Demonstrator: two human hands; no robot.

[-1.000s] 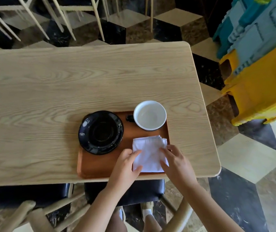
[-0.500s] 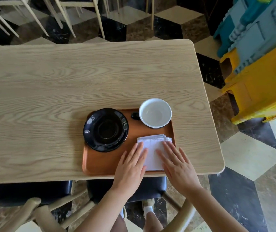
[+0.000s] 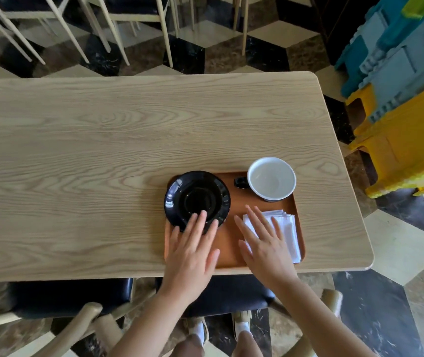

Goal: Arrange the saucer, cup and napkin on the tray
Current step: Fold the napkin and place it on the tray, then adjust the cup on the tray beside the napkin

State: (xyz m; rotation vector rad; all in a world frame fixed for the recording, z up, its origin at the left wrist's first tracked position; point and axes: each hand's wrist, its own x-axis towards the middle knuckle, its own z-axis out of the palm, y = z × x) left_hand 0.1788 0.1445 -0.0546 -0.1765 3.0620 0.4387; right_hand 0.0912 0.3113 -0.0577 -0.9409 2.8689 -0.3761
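A brown tray point(image 3: 231, 243) lies at the near edge of the wooden table. On its left part rests a black saucer point(image 3: 197, 197). A cup point(image 3: 271, 178), white inside with a dark handle pointing left, stands at the tray's far right corner. A folded white napkin point(image 3: 287, 229) lies at the near right. My left hand point(image 3: 193, 249) is flat with fingers spread, its fingertips over the saucer's near rim. My right hand point(image 3: 263, 243) is flat and open, covering the napkin's left part. Neither hand grips anything.
The wooden table point(image 3: 102, 163) stretches far to the left and back. Dark-seated wooden chairs point(image 3: 71, 295) sit under its near edge. Yellow and blue plastic stools point(image 3: 409, 119) are stacked on the right. Chair legs point(image 3: 102, 29) stand beyond the far edge.
My left hand has left the napkin and moved left to the saucer's near rim. My right hand stays flat on the napkin. The view has shifted, so the tray appears further right.
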